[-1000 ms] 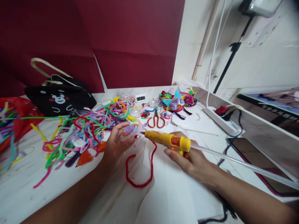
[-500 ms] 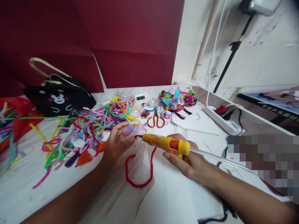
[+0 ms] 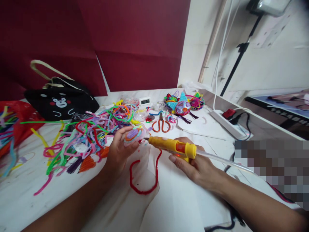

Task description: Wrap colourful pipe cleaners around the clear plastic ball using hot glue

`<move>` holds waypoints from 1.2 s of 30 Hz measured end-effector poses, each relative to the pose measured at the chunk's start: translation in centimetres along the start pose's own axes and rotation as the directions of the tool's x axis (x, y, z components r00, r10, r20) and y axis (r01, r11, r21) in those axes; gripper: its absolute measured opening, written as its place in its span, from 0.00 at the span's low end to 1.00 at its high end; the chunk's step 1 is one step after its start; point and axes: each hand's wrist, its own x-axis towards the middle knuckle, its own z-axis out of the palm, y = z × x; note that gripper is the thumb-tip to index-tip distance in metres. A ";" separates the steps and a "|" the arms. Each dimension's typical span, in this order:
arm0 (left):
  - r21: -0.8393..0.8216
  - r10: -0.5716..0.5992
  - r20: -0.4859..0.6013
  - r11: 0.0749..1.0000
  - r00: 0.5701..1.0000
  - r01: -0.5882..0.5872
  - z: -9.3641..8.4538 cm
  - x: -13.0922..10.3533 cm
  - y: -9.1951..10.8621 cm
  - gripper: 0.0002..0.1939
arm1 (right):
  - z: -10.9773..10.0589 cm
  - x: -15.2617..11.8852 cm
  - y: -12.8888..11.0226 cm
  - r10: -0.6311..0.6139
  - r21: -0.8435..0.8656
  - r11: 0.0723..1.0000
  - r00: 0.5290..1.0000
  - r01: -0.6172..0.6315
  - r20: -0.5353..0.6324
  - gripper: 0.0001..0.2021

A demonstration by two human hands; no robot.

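Note:
My left hand (image 3: 123,145) grips a clear, rounded plastic piece (image 3: 133,134) with purple, orange and yellow pipe cleaner coils on it. In my right hand (image 3: 190,162) is a yellow hot glue gun (image 3: 172,146), a clear glue stick (image 3: 217,158) jutting from its back and a small red light glowing near the trigger. The gun's dark nozzle points left, close beside the plastic piece; whether they touch I cannot tell. A red pipe cleaner (image 3: 145,192) curves in a U below, its right end rising toward the gun.
Left of my hands lies a heap of coloured pipe cleaners (image 3: 89,135), with a black bag (image 3: 62,101) behind. Orange-handled scissors (image 3: 161,124), a small digital clock (image 3: 145,101) and colourful finished figures (image 3: 181,104) stand farther back. A power strip (image 3: 230,124) runs along the right side.
The glue gun's nozzle has drawn back slightly to the right from the plastic piece. My left hand still holds the piece in nearly the same spot.

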 end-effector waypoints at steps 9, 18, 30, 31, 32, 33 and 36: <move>0.017 -0.010 0.008 1.000 1.000 0.009 0.3 -0.2 0.3 0.28 | 0.1 0.0 -0.5 -0.025 -0.018 1.000 1.000 0.025 0.002 0.07; -0.012 0.001 0.018 1.000 1.000 -0.001 -0.1 0.0 -0.2 0.28 | 0.1 0.0 0.1 -0.010 0.007 1.000 1.000 0.011 -0.023 0.06; -0.040 -0.002 0.026 0.999 1.000 0.003 0.0 -0.2 0.1 0.28 | 0.1 0.2 0.7 0.011 0.006 1.000 0.997 -0.010 -0.075 0.11; -0.045 -0.002 0.028 0.999 1.000 0.003 0.1 -0.3 0.1 0.28 | 0.2 0.2 0.8 0.009 0.011 1.000 0.997 -0.008 -0.076 0.11; -0.051 0.001 0.030 0.999 1.000 0.001 0.1 -0.3 0.2 0.28 | 0.2 0.3 0.8 0.007 0.015 1.000 0.997 -0.006 -0.077 0.11; -0.056 0.003 0.032 0.998 0.999 -0.001 0.1 -0.3 0.2 0.28 | 0.2 0.3 0.9 0.004 0.018 1.000 0.997 -0.003 -0.079 0.11; -0.070 0.004 0.039 0.998 0.999 -0.001 0.1 -0.3 0.2 0.28 | 0.2 0.4 0.9 0.004 0.016 1.000 0.997 -0.003 -0.075 0.11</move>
